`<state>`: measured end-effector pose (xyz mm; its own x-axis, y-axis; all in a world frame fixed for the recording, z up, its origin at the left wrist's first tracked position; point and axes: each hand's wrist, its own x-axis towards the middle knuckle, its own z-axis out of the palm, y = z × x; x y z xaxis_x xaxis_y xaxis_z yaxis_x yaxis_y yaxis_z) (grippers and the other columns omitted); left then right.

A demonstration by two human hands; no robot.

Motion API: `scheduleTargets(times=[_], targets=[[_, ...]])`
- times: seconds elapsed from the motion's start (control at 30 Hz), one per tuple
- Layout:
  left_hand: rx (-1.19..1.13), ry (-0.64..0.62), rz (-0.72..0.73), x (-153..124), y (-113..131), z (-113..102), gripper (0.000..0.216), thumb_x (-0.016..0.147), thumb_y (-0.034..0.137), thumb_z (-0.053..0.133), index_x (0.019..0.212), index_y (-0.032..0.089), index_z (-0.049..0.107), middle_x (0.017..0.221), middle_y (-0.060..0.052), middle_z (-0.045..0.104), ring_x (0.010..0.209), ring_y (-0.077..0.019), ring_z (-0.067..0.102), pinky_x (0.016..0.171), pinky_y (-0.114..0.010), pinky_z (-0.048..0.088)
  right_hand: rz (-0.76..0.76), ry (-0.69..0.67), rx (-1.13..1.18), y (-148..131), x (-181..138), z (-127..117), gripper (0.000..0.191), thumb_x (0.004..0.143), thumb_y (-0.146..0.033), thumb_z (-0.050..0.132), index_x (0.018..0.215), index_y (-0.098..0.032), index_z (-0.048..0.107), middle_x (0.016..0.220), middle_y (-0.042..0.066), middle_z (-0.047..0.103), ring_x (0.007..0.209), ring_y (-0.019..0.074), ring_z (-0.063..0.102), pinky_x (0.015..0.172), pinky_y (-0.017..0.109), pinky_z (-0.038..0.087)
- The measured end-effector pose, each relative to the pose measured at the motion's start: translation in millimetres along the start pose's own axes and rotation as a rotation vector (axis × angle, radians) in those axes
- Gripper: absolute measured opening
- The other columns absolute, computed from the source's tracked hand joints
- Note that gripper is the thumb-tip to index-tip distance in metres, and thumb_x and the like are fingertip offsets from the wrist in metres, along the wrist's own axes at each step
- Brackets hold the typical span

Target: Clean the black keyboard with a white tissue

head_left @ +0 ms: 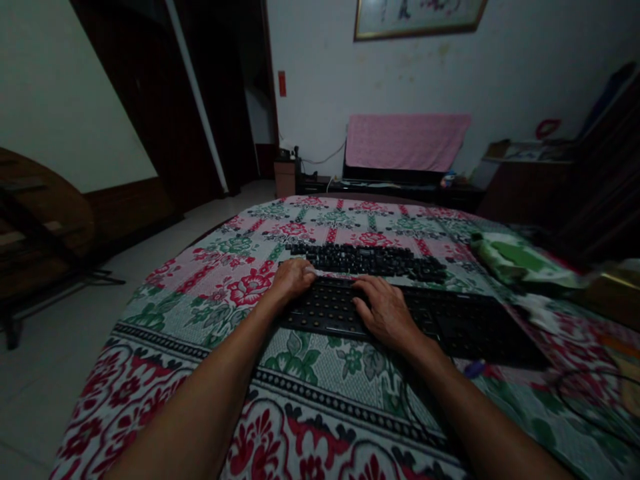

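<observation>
A black keyboard base (325, 308) with its keycaps off lies across the tablecloth, small light-coloured key posts showing in rows. My left hand (294, 280) is closed at its far left corner, with what looks like a bit of white tissue (311, 270) at the fingertips. My right hand (384, 308) rests over the middle of the base, fingers stretched out and apart, their tips near its far edge. Just beyond the base, loose black keycaps (365, 259) are spread in a long band.
At the right are a green and white packet (525, 260), crumpled white tissue (540, 313), a small purple object (474, 369) and a black cable (563, 393). The patterned tablecloth (200, 313) covers the table. A pink cloth (407, 141) hangs over a dark screen by the wall.
</observation>
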<state>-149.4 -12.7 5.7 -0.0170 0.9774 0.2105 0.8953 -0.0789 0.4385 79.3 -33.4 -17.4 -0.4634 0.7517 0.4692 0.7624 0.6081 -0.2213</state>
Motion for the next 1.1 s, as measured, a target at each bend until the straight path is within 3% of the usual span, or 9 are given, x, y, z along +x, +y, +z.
scheduleTargets(times=[0.2,0.47,0.6,0.87,1.1], targets=[[-0.270,-0.157,-0.065,11,-9,-4,0.026,0.066,0.035,0.060,0.079,0.015,0.070,0.064,0.001,0.062,0.060,-0.0127,0.054,0.052,-0.020,0.036,0.005,-0.012,0.000,-1,1,-2,0.024,0.085,-0.028,0.047,0.107,-0.021,0.056,0.120,0.007,0.056,0.111,0.0231,0.047,0.092,0.039,0.034],[0.122,-0.130,0.090,4,9,-10,0.025,0.073,0.031,0.055,0.091,0.020,0.070,0.080,-0.003,0.068,0.077,-0.0166,0.060,0.067,-0.023,0.041,-0.001,-0.004,-0.005,0,1,0,0.025,0.085,-0.028,0.047,0.107,-0.021,0.057,0.120,0.008,0.057,0.111,0.0234,0.048,0.090,0.040,0.035],[0.198,-0.098,0.117,3,13,-9,0.026,0.075,0.028,0.052,0.094,0.021,0.069,0.089,-0.005,0.069,0.084,-0.0191,0.061,0.072,-0.025,0.042,0.004,-0.001,-0.013,0,1,0,0.026,0.084,-0.028,0.047,0.108,-0.022,0.057,0.120,0.008,0.057,0.110,0.0230,0.048,0.090,0.040,0.035],[0.007,-0.026,0.019,6,6,-5,0.025,0.076,0.034,0.053,0.086,0.018,0.070,0.078,-0.005,0.069,0.074,-0.0176,0.060,0.064,-0.025,0.040,-0.005,-0.002,-0.030,0,1,-1,0.026,0.085,-0.028,0.047,0.108,-0.021,0.057,0.120,0.008,0.057,0.111,0.0236,0.049,0.091,0.041,0.036],[-0.212,-0.040,-0.011,7,-2,-5,0.032,0.073,0.042,0.057,0.087,0.016,0.071,0.070,-0.002,0.066,0.067,-0.0158,0.058,0.058,-0.023,0.039,-0.007,-0.007,-0.033,2,2,0,0.026,0.084,-0.028,0.047,0.108,-0.021,0.058,0.120,0.008,0.057,0.111,0.0238,0.049,0.090,0.041,0.037]])
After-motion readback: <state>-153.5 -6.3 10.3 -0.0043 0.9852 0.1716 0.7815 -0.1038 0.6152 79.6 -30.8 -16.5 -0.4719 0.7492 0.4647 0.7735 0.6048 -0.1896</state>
